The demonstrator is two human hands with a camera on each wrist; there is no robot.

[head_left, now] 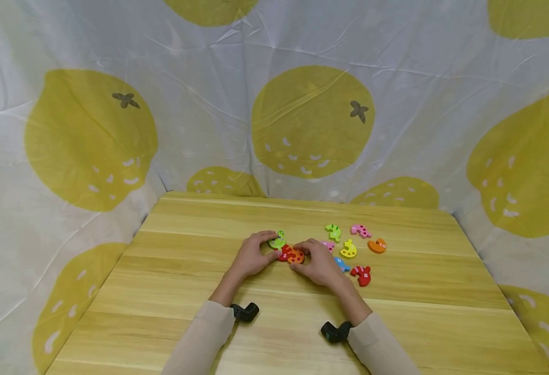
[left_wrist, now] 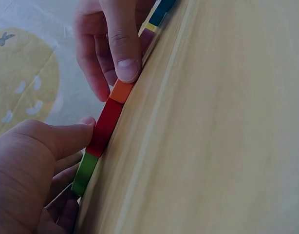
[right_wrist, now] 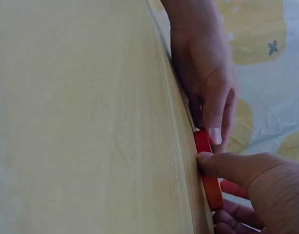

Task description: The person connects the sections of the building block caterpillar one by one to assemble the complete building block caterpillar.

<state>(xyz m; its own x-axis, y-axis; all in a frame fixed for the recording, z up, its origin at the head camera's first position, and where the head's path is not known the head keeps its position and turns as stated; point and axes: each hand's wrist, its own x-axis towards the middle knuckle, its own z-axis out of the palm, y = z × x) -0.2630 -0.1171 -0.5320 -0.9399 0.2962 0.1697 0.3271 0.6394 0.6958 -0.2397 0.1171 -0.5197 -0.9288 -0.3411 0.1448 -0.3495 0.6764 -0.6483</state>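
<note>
A green caterpillar head piece [head_left: 276, 241], a red piece numbered 2 [head_left: 284, 253] and an orange spotted piece [head_left: 295, 255] lie joined edge to edge on the table. My left hand [head_left: 253, 255] grips the green and red pieces from the left, thumb on the red one [left_wrist: 106, 124], fingers behind the green one [left_wrist: 85, 174]. From the right, my right hand [head_left: 318, 263] holds the orange piece [right_wrist: 213, 192] between thumb and fingers. In the right wrist view the green piece is hidden.
Right of my right hand lie loose pieces: green [head_left: 333, 232], pink [head_left: 360, 230], orange numbered 10 [head_left: 377, 246], yellow [head_left: 348, 249], blue [head_left: 342, 264] and red [head_left: 362, 275]. Another pink piece [head_left: 328, 246] is partly hidden by that hand. A lemon-patterned cloth [head_left: 208, 120] hangs behind the wooden table [head_left: 171, 291].
</note>
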